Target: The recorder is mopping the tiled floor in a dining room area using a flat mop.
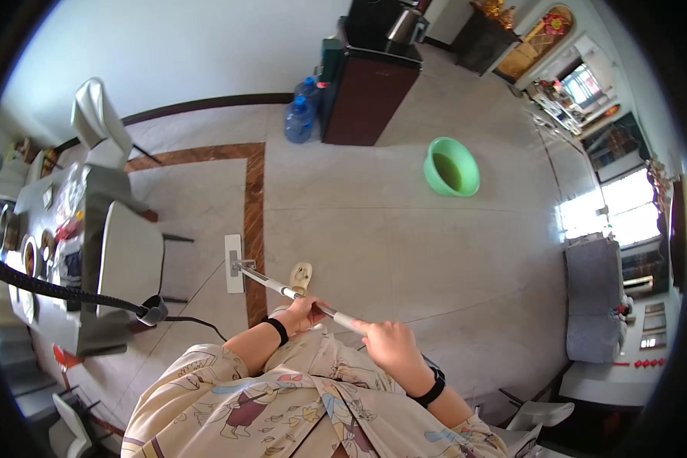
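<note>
A flat mop with a white rectangular head (pixel 234 280) rests on the tiled floor, by the brown border strip (pixel 255 200). Its pale telescopic handle (pixel 267 281) runs from the head back toward my body. Partway along the pole, my left hand (pixel 304 314) is wrapped around it. My right hand (pixel 390 346) grips the white upper end (pixel 348 322), with the thumb laid along the handle. Both wrists wear black bands. One foot in a cream slipper (pixel 300 277) shows just beyond my left hand.
A green basin (pixel 451 166) of murky liquid sits on the floor ahead. Blue water bottles (pixel 299 121) stand beside a dark red cabinet (pixel 369 94). To the left are a white chair (pixel 131 252) and a cluttered grey table (pixel 111 194). A grey sofa (pixel 592 297) is at right.
</note>
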`<move>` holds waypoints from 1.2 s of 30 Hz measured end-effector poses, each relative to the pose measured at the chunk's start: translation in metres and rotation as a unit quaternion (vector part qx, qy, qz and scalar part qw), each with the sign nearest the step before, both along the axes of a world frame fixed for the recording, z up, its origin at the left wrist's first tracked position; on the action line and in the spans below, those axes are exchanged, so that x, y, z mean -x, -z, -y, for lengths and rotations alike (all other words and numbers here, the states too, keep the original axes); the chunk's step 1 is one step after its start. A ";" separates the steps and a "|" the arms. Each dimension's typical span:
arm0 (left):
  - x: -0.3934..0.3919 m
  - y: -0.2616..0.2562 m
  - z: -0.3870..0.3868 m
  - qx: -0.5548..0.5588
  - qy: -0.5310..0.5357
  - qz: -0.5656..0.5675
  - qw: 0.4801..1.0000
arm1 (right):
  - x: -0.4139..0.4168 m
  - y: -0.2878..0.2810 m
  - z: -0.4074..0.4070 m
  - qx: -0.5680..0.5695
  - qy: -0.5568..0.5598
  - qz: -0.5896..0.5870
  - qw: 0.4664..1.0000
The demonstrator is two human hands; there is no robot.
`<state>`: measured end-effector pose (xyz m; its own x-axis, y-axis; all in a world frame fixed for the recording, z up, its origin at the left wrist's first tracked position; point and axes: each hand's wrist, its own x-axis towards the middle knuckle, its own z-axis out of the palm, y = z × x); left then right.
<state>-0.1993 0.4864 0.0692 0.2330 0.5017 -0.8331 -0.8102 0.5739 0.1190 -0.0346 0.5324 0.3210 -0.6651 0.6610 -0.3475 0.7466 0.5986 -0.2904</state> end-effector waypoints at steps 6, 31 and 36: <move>-0.008 -0.006 -0.116 -0.032 0.095 0.015 0.995 | -0.004 -0.001 -0.058 -0.022 0.083 0.074 0.994; 0.003 0.044 -0.397 0.003 0.183 -0.072 0.981 | -0.033 0.111 -0.316 0.232 0.135 -0.515 0.814; -0.017 0.102 -0.441 -0.001 0.154 -0.149 0.977 | -0.054 0.120 -0.382 0.277 0.104 -0.470 0.831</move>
